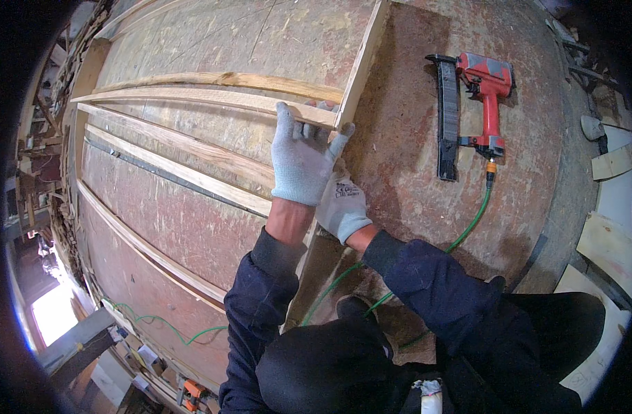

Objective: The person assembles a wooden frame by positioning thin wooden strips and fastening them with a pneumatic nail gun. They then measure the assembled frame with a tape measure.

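Where slat [219, 96] meets rail [363, 69], left hand [303, 165] and right hand [345, 205] gather

While both hands wear pale knit gloves, they sit close together at the slat's near end, where it butts against the upright rail. The left hand is partly closed over that corner, one digit raised along the slat and another reaching to the rail's end. The right hand lies just beneath, overlapped by the left; its fingers are mostly hidden, so I cannot tell how far it is closed.

Other slats [181, 143] run roughly alongside the held one. Everything lies on a broad, scuffed, reddish-brown surface [398, 103], stained and scratched. To the right rests a red nail gun [490, 103] with a dark magazine, its green hose [476, 222] trailing toward the person's shoe [357, 308].

Beyond, scrap wood [43, 138] is heaped at the left, above a bright opening [54, 314]; an orange object [192, 393] shows low down, and pale boards [609, 255] lie at the right.
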